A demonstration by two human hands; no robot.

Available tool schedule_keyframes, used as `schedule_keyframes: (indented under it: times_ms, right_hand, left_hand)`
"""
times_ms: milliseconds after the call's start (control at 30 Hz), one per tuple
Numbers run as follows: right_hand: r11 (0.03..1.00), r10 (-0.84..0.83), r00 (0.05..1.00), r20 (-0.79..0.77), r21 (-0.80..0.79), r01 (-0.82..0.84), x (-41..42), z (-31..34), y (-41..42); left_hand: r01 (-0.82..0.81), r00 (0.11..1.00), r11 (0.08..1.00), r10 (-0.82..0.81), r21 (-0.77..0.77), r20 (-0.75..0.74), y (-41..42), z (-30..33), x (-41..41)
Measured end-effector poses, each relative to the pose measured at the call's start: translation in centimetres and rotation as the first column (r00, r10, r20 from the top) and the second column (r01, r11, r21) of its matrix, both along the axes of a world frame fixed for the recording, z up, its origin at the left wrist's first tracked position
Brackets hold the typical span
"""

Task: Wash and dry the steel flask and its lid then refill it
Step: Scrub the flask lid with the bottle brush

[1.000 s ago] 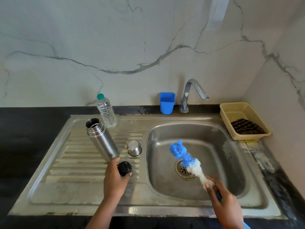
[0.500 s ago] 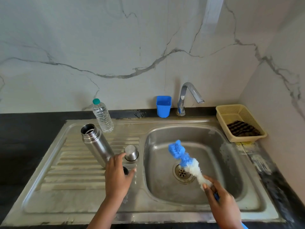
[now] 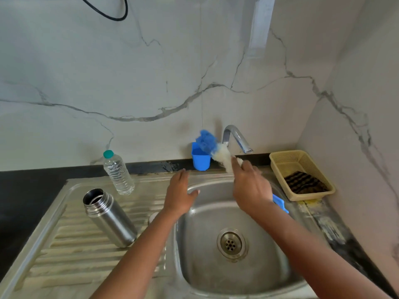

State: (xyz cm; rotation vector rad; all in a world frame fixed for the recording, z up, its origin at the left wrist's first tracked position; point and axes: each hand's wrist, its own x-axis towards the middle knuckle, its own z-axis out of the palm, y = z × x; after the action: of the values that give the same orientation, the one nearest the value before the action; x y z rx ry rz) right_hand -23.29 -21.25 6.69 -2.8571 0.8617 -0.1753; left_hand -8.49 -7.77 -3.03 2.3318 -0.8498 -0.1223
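Observation:
The steel flask (image 3: 111, 219) stands uncapped on the ribbed drainboard, left of the basin. My left forearm covers most of its lid; only a pale sliver (image 3: 151, 217) shows beside the arm. My left hand (image 3: 180, 194) hovers open over the basin's back-left rim, holding nothing. My right hand (image 3: 250, 187) is shut on a blue-and-white bottle brush (image 3: 212, 147). Its bristle head points up and left, just above the blue cup (image 3: 200, 157) by the tap (image 3: 236, 137). The brush's blue handle end (image 3: 280, 203) sticks out behind my wrist.
A clear water bottle (image 3: 117, 172) with a teal cap stands behind the flask. A yellow basket (image 3: 301, 175) holding a dark striped cloth sits right of the sink basin (image 3: 232, 244). Black countertop runs along both sides, and marble walls close the back and right.
My left hand let go near the flask and black stopper and moved right and back. My right hand lifted the brush from over the drain up toward the blue cup. The view tilted upward.

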Motion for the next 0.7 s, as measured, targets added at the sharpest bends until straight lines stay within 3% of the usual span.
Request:
schedule_keyframes:
  times_ms: [133,300,533,700]
  right_hand:
    - [0.972,0.056,0.989,-0.139,-0.218,-0.086,5.0,0.3,-1.2]
    - [0.923,0.051,0.961,-0.27,-0.354,-0.149,9.3,-0.3,-2.7]
    - [0.9,0.048,0.934,-0.354,-0.39,-0.194,11.2,-1.0,-3.6]
    - [0.939,0.062,0.954,-0.294,-0.308,-0.156,11.0,-0.6,-4.0]
  left_hand:
    - [0.061,0.998,0.972,-0.064,0.227,0.004,-3.3,-0.6,2.5]
    - [0.085,0.995,0.907,-0.098,0.412,0.012,-5.9,-1.0,4.1]
    - [0.101,0.992,0.875,-0.127,0.473,0.024,-7.7,-1.7,5.4]
    - [0.11,0.991,0.861,-0.134,0.496,0.013,-8.8,-1.9,5.5]
